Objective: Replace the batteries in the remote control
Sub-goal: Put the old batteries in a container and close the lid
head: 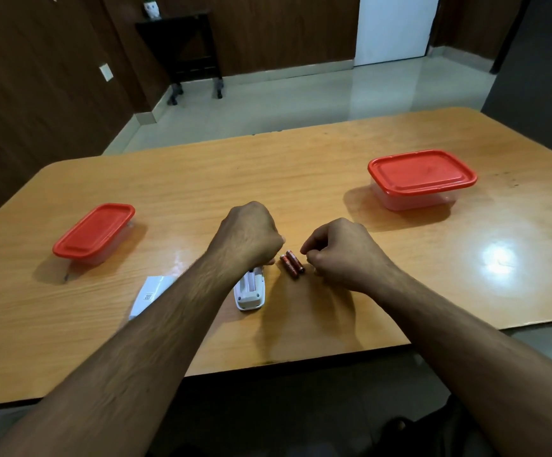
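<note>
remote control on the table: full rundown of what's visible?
The remote control is white, plastic by its look, and lies flat on the wooden table back side up. Its battery compartment is open and looks empty. The left hand and forearm cover its far end; whether the fingers touch it cannot be told. Two red batteries lie just to its right, apart from it.

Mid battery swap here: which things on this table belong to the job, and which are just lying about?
Belongs to the job:
- white remote, battery bay open
- two red batteries, lying side by side between the hands
- white cover piece, probably the battery lid

Just lying about:
- left red-lidded container
- right red-lidded container
</note>
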